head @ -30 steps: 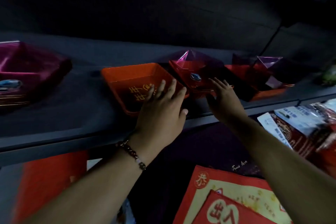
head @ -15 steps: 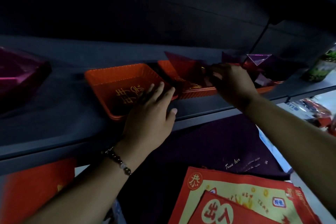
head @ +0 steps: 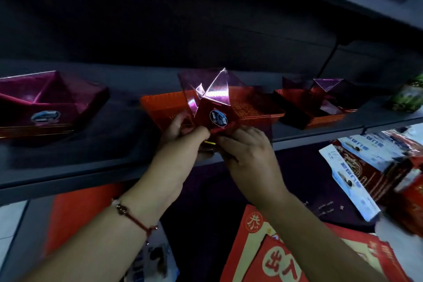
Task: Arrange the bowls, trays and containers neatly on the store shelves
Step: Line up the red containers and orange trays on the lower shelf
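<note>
Item in hand: one translucent red container with a peaked clear-pink cover, tilted, held at the near edge of the dark shelf. The left hand and the right hand both grasp its lower corner, fingers closed on it.

Placement: it sits in front of and partly over the orange tray at mid-shelf. Left on the shelf: a magenta container on a stack. Right: another red tray with clear cover. Far right: a green packet, blurred.

Step, as judged: repositioning the held container over the orange tray. The next move likely calls for levelling it, squaring its edges to the tray and lowering it without denting the thin cover.

Labels: a round dark sticker on the held container, print too small to read; a similar oval sticker on the magenta one. Gold characters on the orange tray, illegible. Below the shelf, red paper goods with large Chinese characters, seemingly "出入".
</note>
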`<action>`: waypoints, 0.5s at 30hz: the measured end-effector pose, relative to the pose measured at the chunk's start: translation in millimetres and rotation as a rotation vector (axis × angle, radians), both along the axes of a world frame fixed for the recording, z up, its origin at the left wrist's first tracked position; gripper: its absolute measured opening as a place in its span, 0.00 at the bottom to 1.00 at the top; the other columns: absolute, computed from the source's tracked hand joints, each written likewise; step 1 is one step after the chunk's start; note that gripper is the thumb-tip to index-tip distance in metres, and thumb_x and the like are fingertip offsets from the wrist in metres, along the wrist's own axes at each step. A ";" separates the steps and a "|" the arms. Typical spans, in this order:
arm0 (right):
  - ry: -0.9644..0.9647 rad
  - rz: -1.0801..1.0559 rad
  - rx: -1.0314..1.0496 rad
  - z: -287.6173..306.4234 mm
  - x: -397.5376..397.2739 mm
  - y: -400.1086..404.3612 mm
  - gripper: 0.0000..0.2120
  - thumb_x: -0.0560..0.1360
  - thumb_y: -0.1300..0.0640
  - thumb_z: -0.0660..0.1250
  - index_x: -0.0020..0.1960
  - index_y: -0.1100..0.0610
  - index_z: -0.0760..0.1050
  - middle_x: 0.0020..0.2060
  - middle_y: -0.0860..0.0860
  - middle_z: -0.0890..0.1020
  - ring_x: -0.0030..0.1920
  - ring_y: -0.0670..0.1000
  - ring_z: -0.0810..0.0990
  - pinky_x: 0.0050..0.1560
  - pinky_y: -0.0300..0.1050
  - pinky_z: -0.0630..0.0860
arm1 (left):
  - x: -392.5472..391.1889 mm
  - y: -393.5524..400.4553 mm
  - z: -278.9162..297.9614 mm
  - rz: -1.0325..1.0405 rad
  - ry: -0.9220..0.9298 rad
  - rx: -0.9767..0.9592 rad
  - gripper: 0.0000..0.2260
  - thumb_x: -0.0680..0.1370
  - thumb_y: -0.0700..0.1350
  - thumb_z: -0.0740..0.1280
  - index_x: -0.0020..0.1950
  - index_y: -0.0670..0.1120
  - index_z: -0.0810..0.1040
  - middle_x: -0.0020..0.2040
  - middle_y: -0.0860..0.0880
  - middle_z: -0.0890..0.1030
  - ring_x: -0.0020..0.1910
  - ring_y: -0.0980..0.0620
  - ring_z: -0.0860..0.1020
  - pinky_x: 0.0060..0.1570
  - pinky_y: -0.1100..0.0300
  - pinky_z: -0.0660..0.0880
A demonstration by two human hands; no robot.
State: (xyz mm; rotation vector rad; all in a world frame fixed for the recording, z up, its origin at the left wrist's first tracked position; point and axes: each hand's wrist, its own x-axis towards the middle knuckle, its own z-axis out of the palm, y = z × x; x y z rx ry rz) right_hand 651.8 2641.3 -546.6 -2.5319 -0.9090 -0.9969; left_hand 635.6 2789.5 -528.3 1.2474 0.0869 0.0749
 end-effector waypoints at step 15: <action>0.961 -0.130 1.407 -9.3 -1.5 3.9 0.08 0.78 0.61 0.62 0.46 0.53 0.79 0.39 0.51 0.84 0.44 0.52 0.82 0.49 0.48 0.77 | -17.6 37.1 -16.2 0.100 0.012 -0.080 0.32 0.75 0.29 0.65 0.74 0.55 0.65 0.59 0.43 0.76 0.53 0.44 0.81 0.45 0.53 0.81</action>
